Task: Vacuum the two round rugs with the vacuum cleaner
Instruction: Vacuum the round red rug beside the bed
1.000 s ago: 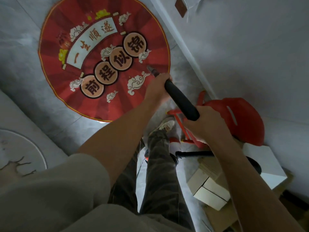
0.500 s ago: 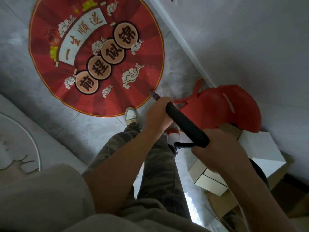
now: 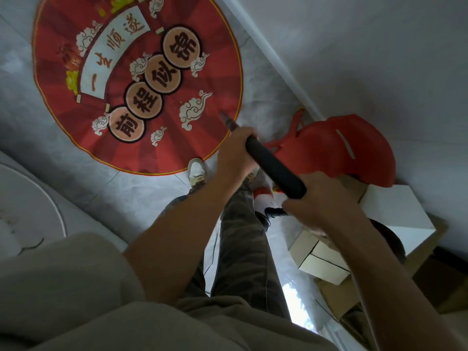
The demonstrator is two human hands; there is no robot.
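Left hand (image 3: 234,153) and right hand (image 3: 324,201) grasp the vacuum wand (image 3: 274,171), its tip over the red rug (image 3: 136,79) ahead. Sweeping strokes probably come next.

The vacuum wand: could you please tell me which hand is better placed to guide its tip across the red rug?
Probably the left hand: it grips the front of the wand, nearest the tip over the red rug edge. The right hand holds the rear end, farther from the rug.
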